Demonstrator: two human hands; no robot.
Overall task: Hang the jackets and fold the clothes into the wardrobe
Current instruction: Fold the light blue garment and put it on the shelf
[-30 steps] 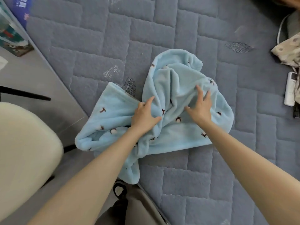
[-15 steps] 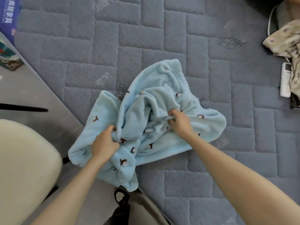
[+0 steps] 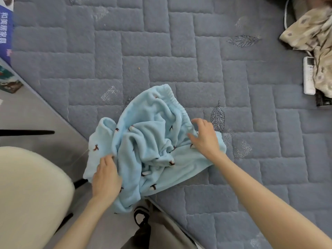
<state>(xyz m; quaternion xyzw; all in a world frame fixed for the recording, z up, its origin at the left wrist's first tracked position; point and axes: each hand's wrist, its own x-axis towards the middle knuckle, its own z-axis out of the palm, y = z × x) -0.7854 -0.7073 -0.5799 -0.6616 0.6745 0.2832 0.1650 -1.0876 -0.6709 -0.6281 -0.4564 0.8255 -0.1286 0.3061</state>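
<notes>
a grey-blue quilted bed (image 3: 179,51) fills most of my view, its cover stitched into padded rectangles with a few faint leaf prints. grey floor (image 3: 36,114) shows along the left, and the cream cushioned seat of a chair (image 3: 27,186) sits at lower left.

the task's thing, a pale blue fleece garment (image 3: 152,141), lies crumpled in the centre of the frame, close to the bed's edge. it is thick, soft and plush, dotted with small brown and white motifs. a gathered elastic waistband (image 3: 177,103) arcs along its top right.

my left hand (image 3: 106,177) rests on the garment's lower left. its fingers (image 3: 107,161) reach into a deep fold, and i cannot tell whether they pinch the cloth or only press it. my right hand (image 3: 205,141) lies on the right edge just below the waistband, fingers (image 3: 202,123) spread and released, grasping nothing.

risks as i judge them: the lower left corner of the fleece already hangs over the bed's edge, so a careless pull to the left could drag the whole piece to the floor. the twisted folds in the middle could get trapped inside if i fold before flattening. bulky pile like this tends to spring open, too.

at upper right, well apart, lie a beige patterned cloth (image 3: 312,33) and a white remote (image 3: 309,76).
</notes>
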